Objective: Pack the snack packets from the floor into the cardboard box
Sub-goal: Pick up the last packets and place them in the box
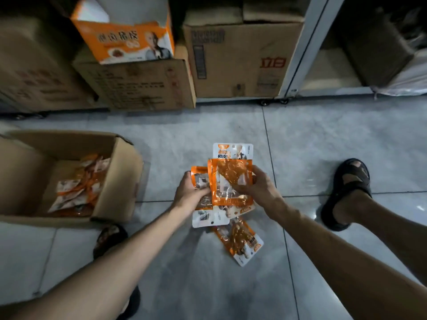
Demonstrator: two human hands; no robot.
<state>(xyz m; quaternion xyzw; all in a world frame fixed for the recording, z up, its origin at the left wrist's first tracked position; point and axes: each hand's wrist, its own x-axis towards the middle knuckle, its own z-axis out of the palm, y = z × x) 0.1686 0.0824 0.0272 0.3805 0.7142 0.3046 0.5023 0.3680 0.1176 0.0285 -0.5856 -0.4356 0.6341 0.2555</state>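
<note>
Above the grey tiled floor, both hands hold a small stack of orange and white snack packets (228, 181). My left hand (188, 192) grips the stack's left edge and my right hand (258, 184) grips its right edge. One more packet (232, 150) lies on the floor just beyond the stack. Others lie below it, among them a white-backed packet (208, 218) and an orange packet (241, 242). The open cardboard box (120, 176) stands to the left, with several packets (78, 188) inside it.
Closed cardboard cartons (240, 61) line the far wall, and an orange display box (129, 40) sits on one. A metal rack post (305, 47) stands at the right. My sandalled right foot (349, 192) rests on the floor to the right; my left foot (109, 239) is beside the box.
</note>
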